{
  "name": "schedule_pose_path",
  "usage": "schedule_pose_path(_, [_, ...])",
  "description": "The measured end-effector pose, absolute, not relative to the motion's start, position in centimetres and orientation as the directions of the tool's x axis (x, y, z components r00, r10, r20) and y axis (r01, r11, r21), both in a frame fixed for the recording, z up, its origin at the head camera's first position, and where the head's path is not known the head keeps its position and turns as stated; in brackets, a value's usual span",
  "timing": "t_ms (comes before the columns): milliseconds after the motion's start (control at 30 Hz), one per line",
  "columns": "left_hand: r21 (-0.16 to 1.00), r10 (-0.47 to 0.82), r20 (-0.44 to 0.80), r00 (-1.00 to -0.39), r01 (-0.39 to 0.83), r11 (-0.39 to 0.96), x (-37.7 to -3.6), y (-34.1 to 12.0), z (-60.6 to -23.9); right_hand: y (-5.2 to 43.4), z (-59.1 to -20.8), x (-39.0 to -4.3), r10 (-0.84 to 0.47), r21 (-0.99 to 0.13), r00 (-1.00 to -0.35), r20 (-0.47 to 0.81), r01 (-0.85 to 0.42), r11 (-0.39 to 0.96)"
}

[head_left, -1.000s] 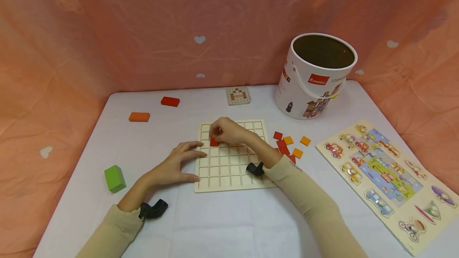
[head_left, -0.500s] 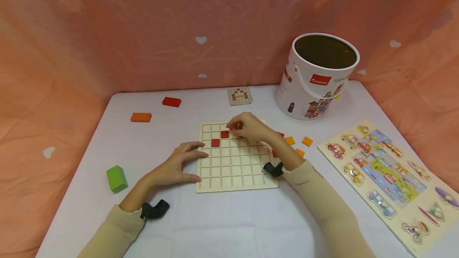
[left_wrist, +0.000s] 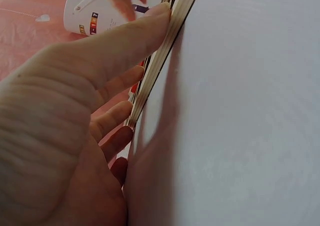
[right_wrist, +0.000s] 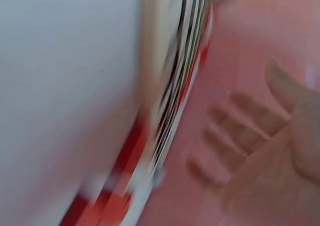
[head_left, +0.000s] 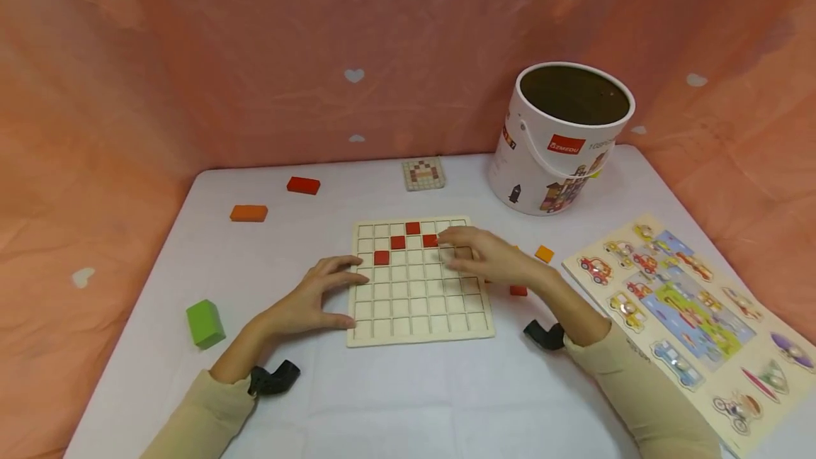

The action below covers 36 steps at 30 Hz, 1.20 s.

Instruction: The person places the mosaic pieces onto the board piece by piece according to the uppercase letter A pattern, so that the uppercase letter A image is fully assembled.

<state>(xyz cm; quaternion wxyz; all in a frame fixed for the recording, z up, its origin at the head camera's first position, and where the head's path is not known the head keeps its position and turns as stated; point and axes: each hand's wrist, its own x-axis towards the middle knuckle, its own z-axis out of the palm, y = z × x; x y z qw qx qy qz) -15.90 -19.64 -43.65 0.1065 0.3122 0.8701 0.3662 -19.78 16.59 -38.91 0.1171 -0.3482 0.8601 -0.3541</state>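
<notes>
A wooden grid board (head_left: 421,303) lies mid-table with several red tiles in its upper rows, among them a red tile (head_left: 381,257) at the left and another red tile (head_left: 430,240) at the right. My left hand (head_left: 334,290) rests on the table with spread fingers touching the board's left edge (left_wrist: 155,71). My right hand (head_left: 474,255) hovers flat over the board's right side, fingers extended, holding nothing I can see. The right wrist view is blurred and shows loosely spread fingers (right_wrist: 240,131). Loose tiles lie right of the board: an orange tile (head_left: 544,253) and a red tile (head_left: 518,290).
A white bucket (head_left: 561,140) stands at the back right. A vehicle picture puzzle (head_left: 688,310) fills the right side. A small pattern card (head_left: 423,173) lies behind the board. A red block (head_left: 302,185), an orange block (head_left: 248,213) and a green block (head_left: 205,323) sit at the left.
More red tiles now sit on the board, from one to several. My right hand has swept from the upper left of the board to its right side. The left hand has stayed.
</notes>
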Motion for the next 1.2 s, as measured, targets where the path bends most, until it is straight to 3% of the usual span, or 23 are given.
schedule_pose_path(167, [0.695,0.623,0.046,-0.781,0.473,0.541,-15.8,-19.5,-43.8,12.0,-38.8,-17.2,-0.761,-0.458,-0.647,-0.047,-0.663,0.592])
schedule_pose_path(367, [0.704,0.623,0.036,-0.781,0.462,0.539,-15.9,-19.7,-43.8,8.5,-39.3,-17.6,-0.761,-0.401,-0.635,-0.137,-0.667,0.628])
schedule_pose_path(600, [0.704,0.619,0.037,-0.784,0.461,0.541,-15.9,-19.7,-43.7,9.1,-39.2,-17.9,-0.759,-0.485,-0.632,-0.156,-0.62,0.616])
schedule_pose_path(767, [0.711,0.619,0.037,-0.784,0.456,0.535,-15.9,-19.6,-43.9,13.3,-39.2,-19.5,-0.703,-0.61,-0.711,-0.026,-0.546,0.574])
schedule_pose_path(933, [0.712,0.616,0.048,-0.786,0.459,0.531,-15.9,-19.5,-43.8,19.2,-39.6,-22.1,-0.588,-0.772,-0.809,0.0,-0.374,0.514])
schedule_pose_path(1200, [0.71,0.614,0.03,-0.788,0.449,0.542,-15.9,-19.5,-43.8,23.4,-40.7,-23.6,-0.568,-0.769,-0.821,-0.051,-0.331,0.547])
